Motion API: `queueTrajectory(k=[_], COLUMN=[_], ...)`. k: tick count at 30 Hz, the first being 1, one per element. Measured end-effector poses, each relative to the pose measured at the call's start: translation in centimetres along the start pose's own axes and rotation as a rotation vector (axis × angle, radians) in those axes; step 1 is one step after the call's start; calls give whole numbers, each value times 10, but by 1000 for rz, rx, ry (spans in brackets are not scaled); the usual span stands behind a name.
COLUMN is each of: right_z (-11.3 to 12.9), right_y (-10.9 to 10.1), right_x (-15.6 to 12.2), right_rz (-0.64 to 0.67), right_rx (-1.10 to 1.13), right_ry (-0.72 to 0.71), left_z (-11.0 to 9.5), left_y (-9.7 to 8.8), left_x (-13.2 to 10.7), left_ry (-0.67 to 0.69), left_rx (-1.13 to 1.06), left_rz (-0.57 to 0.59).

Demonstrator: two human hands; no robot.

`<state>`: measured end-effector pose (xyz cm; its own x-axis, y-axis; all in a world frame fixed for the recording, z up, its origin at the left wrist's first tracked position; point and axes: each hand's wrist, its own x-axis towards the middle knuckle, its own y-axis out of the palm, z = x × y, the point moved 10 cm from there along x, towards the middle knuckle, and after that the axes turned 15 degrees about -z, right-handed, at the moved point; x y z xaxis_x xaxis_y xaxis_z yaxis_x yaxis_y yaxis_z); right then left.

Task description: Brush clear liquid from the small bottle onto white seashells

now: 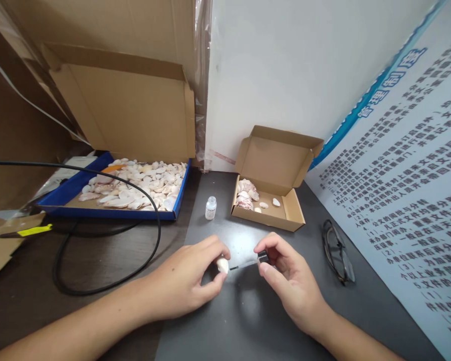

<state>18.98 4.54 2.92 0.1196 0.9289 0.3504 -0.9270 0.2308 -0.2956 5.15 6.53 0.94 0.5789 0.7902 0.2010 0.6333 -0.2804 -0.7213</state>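
My left hand (190,278) pinches a small white shell (222,264) between thumb and fingers, low over the dark grey table (225,321). My right hand (285,276) grips the black cap of a thin brush (262,257), whose tip points left and reaches the shell. A small clear bottle (210,208) stands uncapped just beyond my hands. Behind it to the right sits a small open cardboard box (285,213) with a few shells inside.
A blue tray (71,193) heaped with several white shells lies at the back left under a big cardboard box. A black cable (156,220) loops across the table's left side. Folded glasses (336,253) rest at the right, beside a printed poster (409,200).
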Motion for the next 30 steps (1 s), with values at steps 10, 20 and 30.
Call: queueTrajectory(k=[10, 20, 30], right_z=[-4, -3, -3], right_y=[1, 1, 0], right_x=[-2, -1, -1], right_rz=[18, 14, 5], right_rx=[4, -15, -13], right_ry=[33, 34, 34], left_z=[0, 1, 0], left_y=[0, 0, -1], left_x=[0, 0, 0], left_ry=[-4, -3, 2], left_rx=[13, 19, 26], left_rz=[-1, -6, -14])
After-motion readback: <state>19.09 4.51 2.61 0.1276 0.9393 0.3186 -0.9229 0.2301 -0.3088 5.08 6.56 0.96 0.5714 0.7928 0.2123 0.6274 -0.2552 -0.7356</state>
